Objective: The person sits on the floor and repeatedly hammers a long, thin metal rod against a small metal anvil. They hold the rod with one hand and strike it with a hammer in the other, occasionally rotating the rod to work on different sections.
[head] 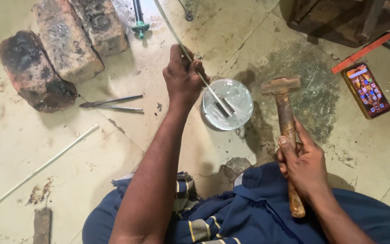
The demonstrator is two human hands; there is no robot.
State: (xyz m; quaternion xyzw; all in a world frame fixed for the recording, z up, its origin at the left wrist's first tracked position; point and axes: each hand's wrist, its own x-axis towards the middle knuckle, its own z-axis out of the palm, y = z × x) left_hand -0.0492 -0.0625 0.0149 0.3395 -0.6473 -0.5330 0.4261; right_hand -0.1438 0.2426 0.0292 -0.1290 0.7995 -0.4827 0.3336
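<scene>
My left hand (182, 77) grips the thin rod (204, 81), its end resting on the round block (228, 105); right hand (304, 163) clenches the hammer (286, 122) (raised, ready).

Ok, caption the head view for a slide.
Left hand holds a rod on a round block; right hand grips a hammer.

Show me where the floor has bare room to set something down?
Bare tile lies lower left, between the bricks, the long thin rod and the left hand. Another patch sits below the phone, right of the hammer. Around the round metal block it is crowded.
</scene>
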